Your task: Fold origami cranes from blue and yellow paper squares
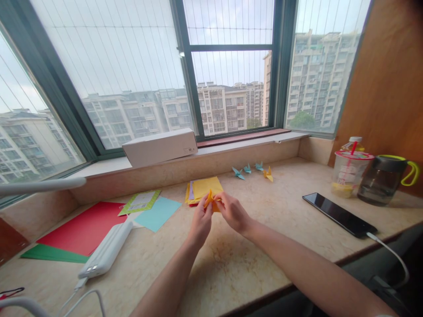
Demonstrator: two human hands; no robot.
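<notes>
Between my two hands is a small piece of folded orange-yellow paper [209, 199], held above the stone counter. My left hand [201, 222] pinches it from the left side. On the other side, the fingers of my right hand [234, 212] are closed on its right part. Fingers cover much of the paper, so its full shape is hidden. Just behind the hands lies a stack of square paper [205, 185], with yellow on top. Farther back stand several small folded cranes, among them a blue crane [238, 173] and a yellow crane [268, 174].
Red paper [82, 226], green paper [54, 254], light blue paper [158, 214] and a white power bank [107, 248] lie left. At right are a phone [339, 214] on a cable, a plastic cup [350, 174] and a dark bottle [381, 180]. A white box [160, 148] rests on the sill.
</notes>
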